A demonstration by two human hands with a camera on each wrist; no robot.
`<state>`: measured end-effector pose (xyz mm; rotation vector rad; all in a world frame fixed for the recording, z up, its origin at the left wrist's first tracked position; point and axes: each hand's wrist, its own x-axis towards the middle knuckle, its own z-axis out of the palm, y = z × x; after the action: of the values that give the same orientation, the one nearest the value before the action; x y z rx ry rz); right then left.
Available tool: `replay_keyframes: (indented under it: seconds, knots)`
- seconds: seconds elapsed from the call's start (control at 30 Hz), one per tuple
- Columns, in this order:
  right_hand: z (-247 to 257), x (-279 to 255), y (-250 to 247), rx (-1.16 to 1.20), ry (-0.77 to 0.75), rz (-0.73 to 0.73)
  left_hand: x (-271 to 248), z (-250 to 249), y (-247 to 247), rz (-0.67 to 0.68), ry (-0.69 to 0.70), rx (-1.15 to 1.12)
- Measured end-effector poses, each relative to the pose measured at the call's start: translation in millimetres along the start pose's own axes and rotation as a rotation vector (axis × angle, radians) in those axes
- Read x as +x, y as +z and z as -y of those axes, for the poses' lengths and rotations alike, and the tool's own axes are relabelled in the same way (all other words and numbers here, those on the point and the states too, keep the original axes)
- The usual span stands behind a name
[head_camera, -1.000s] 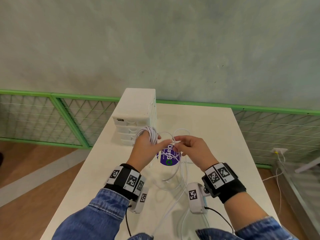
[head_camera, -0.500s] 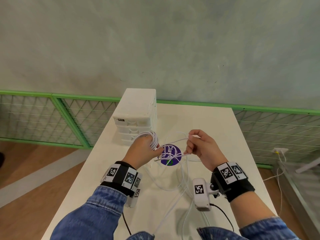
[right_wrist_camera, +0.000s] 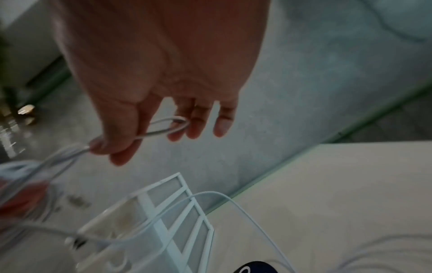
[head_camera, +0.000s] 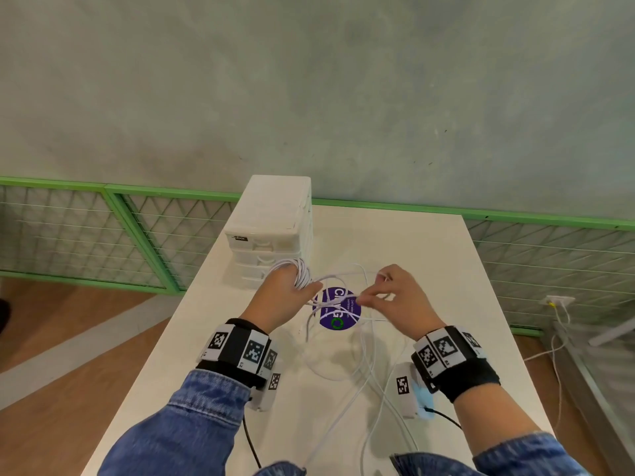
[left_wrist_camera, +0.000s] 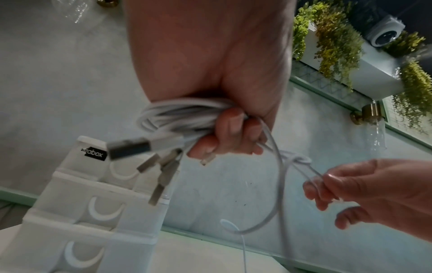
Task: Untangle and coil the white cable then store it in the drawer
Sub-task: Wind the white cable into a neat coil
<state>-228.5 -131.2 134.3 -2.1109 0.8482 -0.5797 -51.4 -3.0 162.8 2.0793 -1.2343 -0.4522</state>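
My left hand (head_camera: 285, 297) grips a bundle of coiled white cable (head_camera: 302, 274) wound round its fingers; in the left wrist view the coil (left_wrist_camera: 182, 114) shows with several plugs (left_wrist_camera: 140, 146) hanging from it. My right hand (head_camera: 395, 300) pinches a loop of the same cable (right_wrist_camera: 161, 127) between thumb and fingers, just right of the left hand. Loose strands (head_camera: 347, 359) trail down over the table toward me. The white drawer unit (head_camera: 275, 231) stands just behind the left hand with its drawers closed.
A purple round sticker (head_camera: 338, 314) lies on the white table (head_camera: 429, 255) under the hands. A green mesh fence (head_camera: 103, 235) runs behind the table. A wall socket with cords (head_camera: 558, 304) sits at the right, near the floor.
My right hand drew away from the left, then came back left and lower, still pinching the strand. The left hand kept its coil and barely moved.
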Motion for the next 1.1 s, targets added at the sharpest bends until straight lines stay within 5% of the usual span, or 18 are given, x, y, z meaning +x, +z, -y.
replay_keyframes:
  seconds: [0.17,0.37,0.47,0.57,0.7,0.83,1.1]
  knots:
    - [-25,2,-29,0.091,0.247,-0.362,3,18,-6,-0.053,-0.084,-0.076]
    - [-37,3,-20,-0.079,0.426,-0.271,-1,7,5,-0.026,-0.053,-0.135]
    - [-33,2,-17,-0.137,0.324,-0.268,3,9,9,-0.1,-0.087,-0.14]
    - [-6,-3,-12,-0.049,-0.041,-0.408,2,6,12,-0.118,-0.107,-0.142]
    - [14,0,9,-0.207,-0.423,-0.232,1,0,15,-0.09,-0.113,-0.203]
    - [7,2,22,-0.282,-0.385,-0.159,-2,-9,13,-0.056,-0.077,-0.234]
    - [-20,3,-15,-0.236,-0.095,-0.493,-2,9,-1,-0.19,-0.106,-0.209]
